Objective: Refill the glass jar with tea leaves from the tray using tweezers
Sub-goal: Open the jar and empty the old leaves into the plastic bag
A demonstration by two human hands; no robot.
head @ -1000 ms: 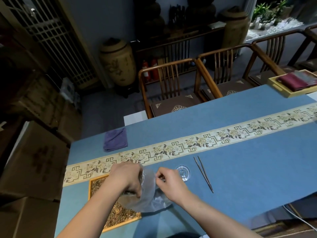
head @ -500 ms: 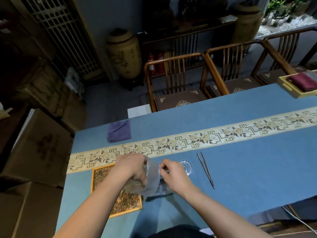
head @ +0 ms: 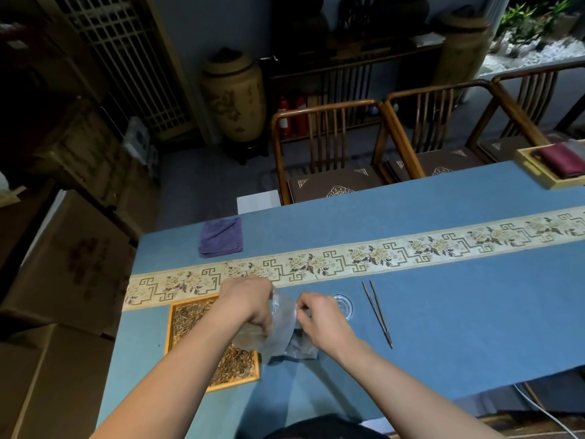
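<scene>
A clear glass jar (head: 281,324) lies tilted between my hands, just right of the wooden tray (head: 169,327) of dry tea leaves (head: 190,315). My left hand (head: 250,299) grips the jar from above. With its fingertips, my right hand (head: 319,315) pinches the jar's right end. What is inside the jar is hard to make out. A round glass lid (head: 345,307) lies flat on the blue cloth behind my right hand. The thin metal tweezers (head: 378,315) lie on the cloth right of the lid, untouched.
The blue tablecloth (head: 443,312) has a floral band across its middle. A folded purple cloth (head: 221,237) sits at the far left. A wooden box (head: 538,172) with red fabric stands at the far right. Wooden chairs (head: 329,147) line the far side.
Both hands stay on the jar and have shifted it slightly over the tray's right edge. The lid and tweezers have not moved.
</scene>
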